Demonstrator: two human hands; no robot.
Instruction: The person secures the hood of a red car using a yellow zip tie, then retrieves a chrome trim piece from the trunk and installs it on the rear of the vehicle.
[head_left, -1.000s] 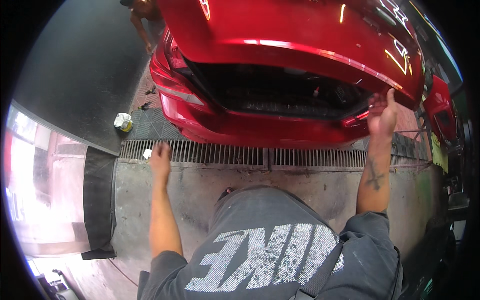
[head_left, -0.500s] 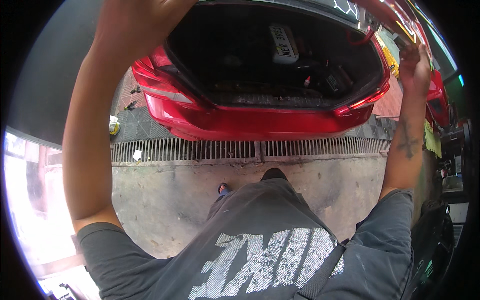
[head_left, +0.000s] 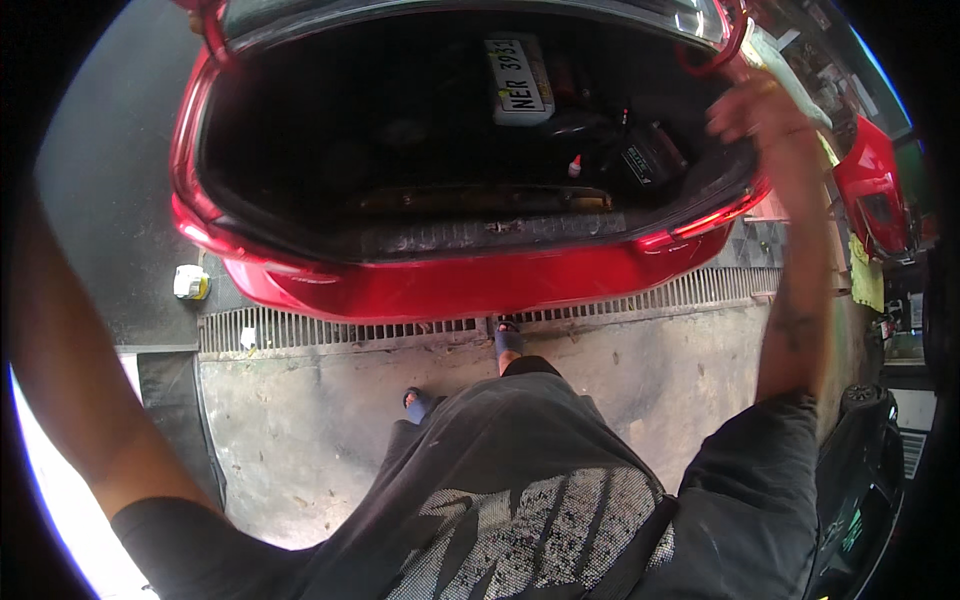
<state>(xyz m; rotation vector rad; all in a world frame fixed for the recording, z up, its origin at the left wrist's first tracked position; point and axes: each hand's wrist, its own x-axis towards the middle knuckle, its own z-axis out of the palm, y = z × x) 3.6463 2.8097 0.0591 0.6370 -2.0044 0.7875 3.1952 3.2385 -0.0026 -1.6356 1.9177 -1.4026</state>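
Note:
In front of me a red car (head_left: 440, 287) stands with its trunk raised and the dark trunk cavity (head_left: 330, 130) showing. My right hand (head_left: 755, 112), a little blurred, is at the right side of the trunk opening, near the red lid hinge (head_left: 728, 50). Its fingers are loosely bent and apart, with nothing seen in them. My left forearm rises along the left edge of the picture, and its hand is hidden beyond the dark rim. Inside the trunk lie a white license plate (head_left: 520, 80), a small red-capped bottle (head_left: 575, 167) and a black box-shaped thing (head_left: 652, 155).
Behind the bumper a metal floor grate (head_left: 350, 333) crosses the concrete floor (head_left: 300, 430). A white and yellow container (head_left: 190, 282) sits at the left. On the right are a detached-looking red car part (head_left: 872, 190), a yellow cloth (head_left: 866, 272) and a black car-shaped thing (head_left: 855, 500).
Both arms have come down from high up; my left hand has left the picture at the left. My right hand has moved left toward the trunk opening. The car now looks closer, and one foot is further forward.

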